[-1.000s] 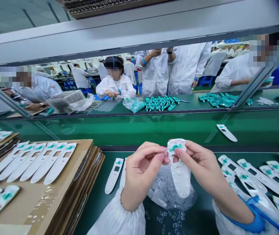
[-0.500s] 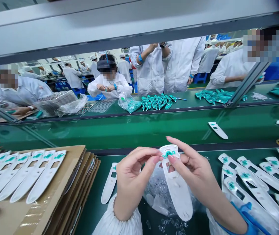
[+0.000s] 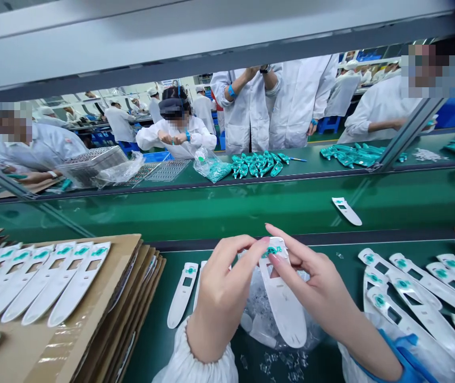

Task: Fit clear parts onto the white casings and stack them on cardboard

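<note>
**Pinching at the teal end, with rows laid out on both sides**

I am holding a white plastic strip (image 3: 281, 303) upright over the bench, its teal-printed end up and its rounded end hanging down. My left hand (image 3: 221, 300) is gripping it narrowly from the side, with the fingertips pressing the edge near the top. My right hand (image 3: 311, 282) is closing in on the same end, its thumb lying on the teal mark and its index finger rising above the strip. Neither grip is wide; both are tight on this one piece, a little apart from each other.

Under my hands, a clear plastic bag (image 3: 253, 319) is lying on the green bench mat (image 3: 151, 346), holding a mass of small transparent pieces, and a few loose ones (image 3: 275, 360) are scattered below it. Just beside my left hand, a single strip (image 3: 182, 295) is lying on the mat.

Much is already out of the way: finished-looking strips (image 3: 79, 282) are lined up on stacked cardboard sheets (image 3: 121, 266) to my left, and a looser heap of strips (image 3: 419, 295) is lying to my right. Across the green conveyor belt (image 3: 211, 213), one more strip (image 3: 346, 211) is riding alone. The bag's contents are far from used up.
</note>
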The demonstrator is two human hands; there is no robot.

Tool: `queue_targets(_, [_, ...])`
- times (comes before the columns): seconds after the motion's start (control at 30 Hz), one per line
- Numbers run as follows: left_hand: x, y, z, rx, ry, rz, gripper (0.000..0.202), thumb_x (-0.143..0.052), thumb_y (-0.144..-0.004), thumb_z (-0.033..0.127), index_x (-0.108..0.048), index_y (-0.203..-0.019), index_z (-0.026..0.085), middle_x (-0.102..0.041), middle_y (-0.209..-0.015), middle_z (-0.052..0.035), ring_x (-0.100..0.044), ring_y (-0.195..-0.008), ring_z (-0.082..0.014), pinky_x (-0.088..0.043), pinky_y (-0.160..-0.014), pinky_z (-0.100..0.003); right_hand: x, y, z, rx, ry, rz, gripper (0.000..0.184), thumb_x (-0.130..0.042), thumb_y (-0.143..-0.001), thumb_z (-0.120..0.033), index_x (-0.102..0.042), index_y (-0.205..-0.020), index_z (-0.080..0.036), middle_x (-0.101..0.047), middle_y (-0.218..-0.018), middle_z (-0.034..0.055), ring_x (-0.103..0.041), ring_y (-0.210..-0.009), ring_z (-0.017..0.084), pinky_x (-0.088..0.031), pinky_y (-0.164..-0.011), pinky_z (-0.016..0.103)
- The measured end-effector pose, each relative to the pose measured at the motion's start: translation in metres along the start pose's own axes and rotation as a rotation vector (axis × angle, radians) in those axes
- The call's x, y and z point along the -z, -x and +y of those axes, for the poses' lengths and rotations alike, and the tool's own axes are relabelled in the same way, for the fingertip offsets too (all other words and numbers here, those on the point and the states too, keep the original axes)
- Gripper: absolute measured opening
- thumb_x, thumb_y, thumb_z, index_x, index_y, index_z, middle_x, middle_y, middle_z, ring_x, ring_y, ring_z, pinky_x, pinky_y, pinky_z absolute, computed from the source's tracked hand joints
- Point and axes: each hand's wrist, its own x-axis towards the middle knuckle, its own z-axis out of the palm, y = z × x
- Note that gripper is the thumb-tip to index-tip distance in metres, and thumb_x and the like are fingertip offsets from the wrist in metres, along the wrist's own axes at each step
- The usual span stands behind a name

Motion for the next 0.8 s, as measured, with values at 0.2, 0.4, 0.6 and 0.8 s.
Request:
queue_targets(0.2, [-0.002,0.001,0.001,-0.077,-0.163,-0.025,0.022,-0.066,-0.091,0.001,-0.065,-0.111,0.01,-0.075,-0.102,-0.0094,-0.064,-0.093,-0.0211,-0.055,-0.084,-0.035,-0.004,0.002,0.003,0.176,0.209,0.067,0.046,-0.052,-0.103,-0.029,-0.055,-0.148,-0.017,-0.061,-0.066,-0.0034,-0.063,-0.059,0.013,-0.047,-0.052,0.023])
queue_targets(0.4, [-0.004,-0.004,0.003,-0.065,-0.238,0.005,0.013,-0.063,-0.094,0.005,-0.066,-0.104,0.013,-0.072,-0.098,-0.0102,-0.065,-0.089,-0.0198,-0.055,-0.072,-0.029,-0.004,0.002,-0.003,0.278,0.318,0.102,0.041,-0.05,-0.104,-0.022,-0.058,-0.143,-0.011,-0.057,-0.064,-0.0046,-0.05,-0.049,0.01,-0.042,-0.048,0.024])
queue_targets(0.6, [-0.009,0.002,0.005,-0.002,-0.21,-0.015,0.015,-0.062,-0.094,0.005,-0.065,-0.106,0.013,-0.072,-0.101,-0.0094,-0.068,-0.086,-0.0188,-0.058,-0.073,-0.029,-0.005,0.002,-0.003,0.328,0.386,0.096,0.041,-0.051,-0.104,-0.02,-0.055,-0.144,-0.01,-0.056,-0.063,-0.006,-0.048,-0.047,0.01,-0.038,-0.046,0.025])
queue_targets(0.8, [-0.01,0.002,-0.001,0.15,-0.017,-0.018,0.013,-0.063,-0.094,0.007,-0.07,-0.101,0.015,-0.07,-0.102,-0.0093,-0.07,-0.088,-0.0177,-0.059,-0.071,-0.025,-0.005,0.0,0.005,0.411,0.449,0.095,0.043,-0.047,-0.106,-0.019,-0.051,-0.147,-0.009,-0.054,-0.063,-0.0057,-0.048,-0.048,0.012,-0.041,-0.048,0.027])
